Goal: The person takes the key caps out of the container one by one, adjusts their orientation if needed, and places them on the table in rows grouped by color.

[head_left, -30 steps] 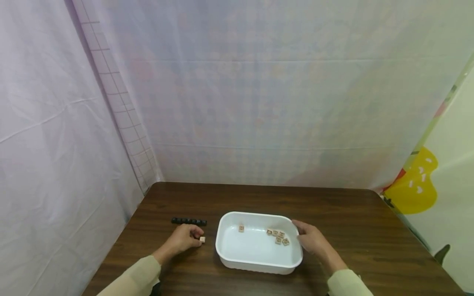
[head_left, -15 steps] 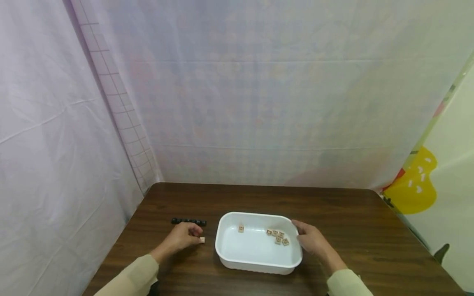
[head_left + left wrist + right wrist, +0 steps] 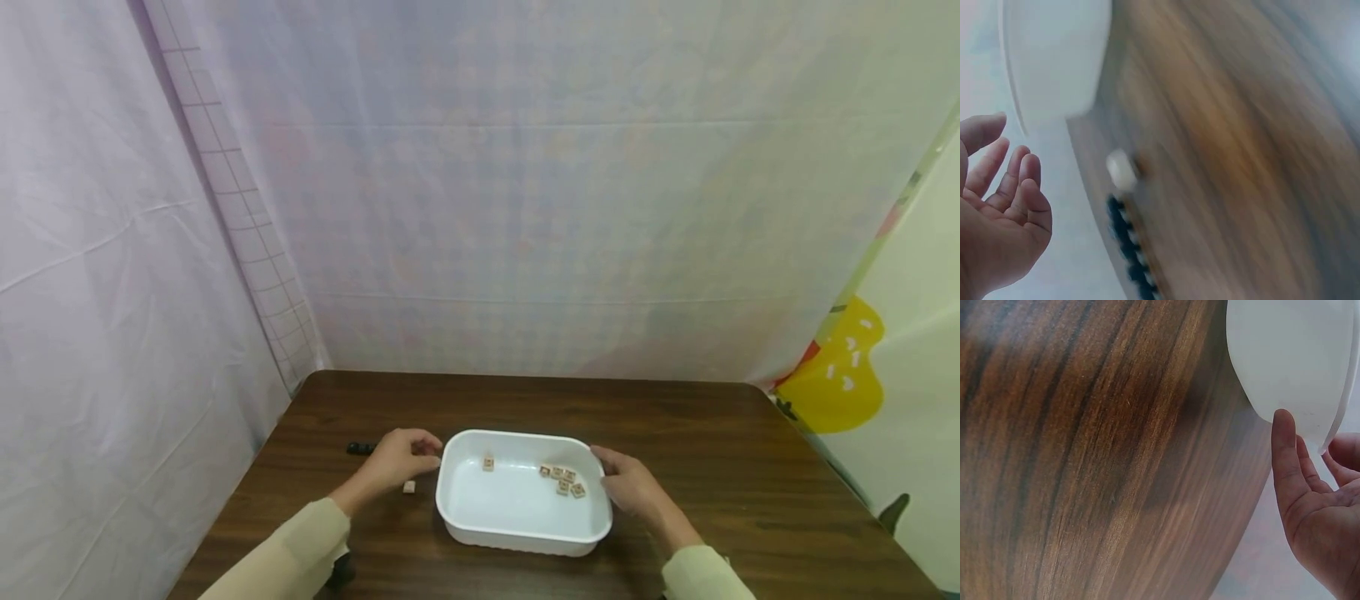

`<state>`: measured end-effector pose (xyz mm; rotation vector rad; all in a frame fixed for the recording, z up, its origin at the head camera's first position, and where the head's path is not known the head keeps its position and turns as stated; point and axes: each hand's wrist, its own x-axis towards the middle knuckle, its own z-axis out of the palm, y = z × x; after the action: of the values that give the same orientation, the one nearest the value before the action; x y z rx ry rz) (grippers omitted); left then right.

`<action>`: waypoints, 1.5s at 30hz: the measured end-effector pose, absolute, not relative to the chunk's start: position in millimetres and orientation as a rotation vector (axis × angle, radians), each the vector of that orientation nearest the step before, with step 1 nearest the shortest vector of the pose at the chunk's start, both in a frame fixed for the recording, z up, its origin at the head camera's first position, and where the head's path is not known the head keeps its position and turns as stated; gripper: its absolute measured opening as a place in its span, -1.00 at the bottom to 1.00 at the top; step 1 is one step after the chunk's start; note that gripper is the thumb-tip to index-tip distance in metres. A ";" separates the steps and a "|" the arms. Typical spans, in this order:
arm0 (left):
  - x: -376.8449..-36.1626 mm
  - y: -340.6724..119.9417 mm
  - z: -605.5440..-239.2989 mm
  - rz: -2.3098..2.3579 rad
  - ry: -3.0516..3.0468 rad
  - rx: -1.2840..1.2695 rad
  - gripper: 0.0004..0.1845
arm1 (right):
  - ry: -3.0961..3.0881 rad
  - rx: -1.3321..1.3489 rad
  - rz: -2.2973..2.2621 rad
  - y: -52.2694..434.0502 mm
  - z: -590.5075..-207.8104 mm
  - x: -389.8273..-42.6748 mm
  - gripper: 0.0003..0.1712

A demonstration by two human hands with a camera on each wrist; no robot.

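My left hand (image 3: 401,457) is just left of the white plastic tray (image 3: 525,540), its fingers loosely bent and nothing between them. In the left wrist view the fingers (image 3: 1034,203) appear beside the tray's rim, apart from it or barely touching; I cannot tell which. A small beige cube (image 3: 409,487) lies on the table below that hand. Behind the hand, partly hidden, is a row of small black cubes (image 3: 362,448). My right hand (image 3: 636,487) holds the tray's right end, fingers (image 3: 1285,444) against the outer wall and thumb at the rim.
Inside the tray, one beige cube (image 3: 488,463) lies at the back left and several more (image 3: 564,487) cluster at the right. The brown wood-grain table (image 3: 675,417) ends at a pale curtain (image 3: 525,250) behind; another curtain (image 3: 135,292) hangs on the left.
My left hand has let go of the small beige cube and moved right and away to the tray's left side, covering part of the black row. The right hand stays on the tray.
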<state>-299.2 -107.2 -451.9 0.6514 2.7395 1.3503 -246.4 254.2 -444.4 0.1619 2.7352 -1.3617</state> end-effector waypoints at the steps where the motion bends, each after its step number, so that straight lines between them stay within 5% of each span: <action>1: -298.6 -100.9 -450.1 1.358 2.735 0.650 -0.80 | 2.736 0.160 -1.362 254.5 -444.4 -246.2 -0.32; 24: -282.5 52.4 -457.3 1.331 2.662 0.905 -0.76 | 2.762 0.153 -1.347 257.5 -444.5 -246.0 -0.28; 37: -286.0 73.6 -472.9 0.880 2.772 0.969 -0.60 | 2.782 0.118 -1.350 257.8 -446.8 -246.4 -0.31; 45: -284.8 70.6 -474.7 0.873 2.789 0.940 -0.78 | 2.783 0.106 -1.340 257.5 -445.2 -246.6 -0.32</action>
<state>-284.8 70.6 -474.7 0.9404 2.7887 0.8729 -246.6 257.5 -445.2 0.1055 2.7828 -1.3400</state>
